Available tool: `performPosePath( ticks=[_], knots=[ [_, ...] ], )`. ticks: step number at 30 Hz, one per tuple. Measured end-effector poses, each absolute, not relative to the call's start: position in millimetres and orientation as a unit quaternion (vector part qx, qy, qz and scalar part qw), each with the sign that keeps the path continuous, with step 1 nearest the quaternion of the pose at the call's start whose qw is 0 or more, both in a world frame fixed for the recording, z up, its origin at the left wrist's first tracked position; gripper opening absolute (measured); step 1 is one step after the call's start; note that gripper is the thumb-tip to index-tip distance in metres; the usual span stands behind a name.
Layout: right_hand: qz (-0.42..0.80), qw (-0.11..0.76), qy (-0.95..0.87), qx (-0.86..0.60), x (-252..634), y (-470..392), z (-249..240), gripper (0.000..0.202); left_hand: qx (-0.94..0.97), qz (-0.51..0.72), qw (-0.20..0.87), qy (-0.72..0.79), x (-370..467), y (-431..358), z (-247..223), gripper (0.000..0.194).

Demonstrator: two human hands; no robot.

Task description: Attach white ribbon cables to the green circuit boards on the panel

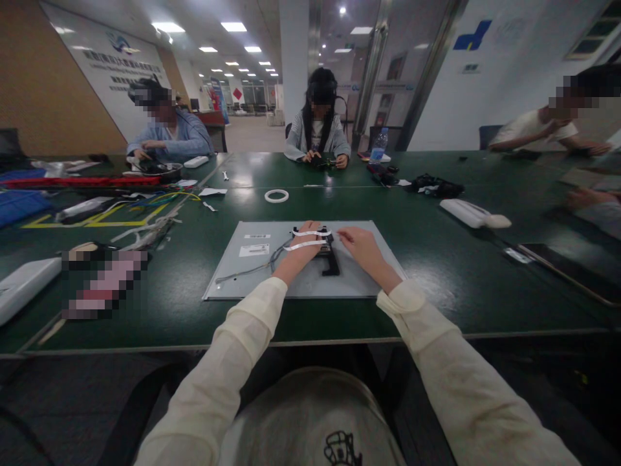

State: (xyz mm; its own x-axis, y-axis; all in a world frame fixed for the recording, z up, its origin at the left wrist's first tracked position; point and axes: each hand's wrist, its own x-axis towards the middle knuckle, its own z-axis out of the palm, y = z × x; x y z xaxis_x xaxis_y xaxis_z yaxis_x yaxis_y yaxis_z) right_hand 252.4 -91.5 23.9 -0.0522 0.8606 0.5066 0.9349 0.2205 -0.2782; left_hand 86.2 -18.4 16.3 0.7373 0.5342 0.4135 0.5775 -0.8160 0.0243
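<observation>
A flat grey panel [257, 272] with white labels lies on the table before me. On it rests a black angular part [332, 264], beside a bundle of thin grey cable [257, 268]. My left hand [305, 249] bears on the upper part of this black part, its fingers bent and partly hidden. Two narrow white strips [305, 244] run across the back of that hand. Just right of the black part, my right hand [361, 248] is closed in a pinch near the end of the upper strip. What sits between its fingertips is too small to make out.
A white tape roll [276, 196] lies beyond the panel. Left are cables [169, 197], a white device [29, 285] and a blurred pink item [109, 285]. Right are another white device [473, 213] and a phone-like dark slab [572, 268]. Several people sit around the table.
</observation>
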Motion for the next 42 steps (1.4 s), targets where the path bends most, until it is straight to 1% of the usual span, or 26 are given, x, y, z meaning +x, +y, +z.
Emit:
performPosePath(
  ticks=[5,9,14,21,25,28,33,36,42],
  knots=[
    [-0.037,0.378,-0.693,-0.613,254,-86,19,0.025,-0.886,-0.283,0.008,-0.366,90,-17,13,0.033],
    [-0.008,0.403,-0.693,-0.598,251,-85,19,0.023,-0.886,-0.275,-0.009,-0.374,90,-16,14,0.028],
    [0.021,0.365,-0.722,-0.587,246,-87,21,0.021,-0.880,-0.268,-0.021,-0.392,90,-17,17,0.023],
    [0.014,0.345,-0.748,-0.567,248,-86,21,0.023,-0.872,-0.277,-0.025,-0.403,92,-12,10,0.021],
    [0.003,0.310,-0.771,-0.557,250,-86,20,0.025,-0.871,-0.286,-0.048,-0.396,92,-9,11,0.023],
    [0.004,0.279,-0.783,-0.556,251,-87,19,0.025,-0.882,-0.267,-0.074,-0.380,91,-9,12,0.026],
    [-0.010,0.251,-0.782,-0.571,254,-89,18,0.024,-0.902,-0.230,-0.083,-0.356,90,-7,9,0.029],
    [-0.025,0.246,-0.782,-0.572,255,-91,17,0.023,-0.913,-0.204,-0.067,-0.347,91,-5,7,0.029],
    [-0.046,0.270,-0.777,-0.567,256,-93,20,0.024,-0.914,-0.206,-0.058,-0.345,91,-6,8,0.029]
  ],
)
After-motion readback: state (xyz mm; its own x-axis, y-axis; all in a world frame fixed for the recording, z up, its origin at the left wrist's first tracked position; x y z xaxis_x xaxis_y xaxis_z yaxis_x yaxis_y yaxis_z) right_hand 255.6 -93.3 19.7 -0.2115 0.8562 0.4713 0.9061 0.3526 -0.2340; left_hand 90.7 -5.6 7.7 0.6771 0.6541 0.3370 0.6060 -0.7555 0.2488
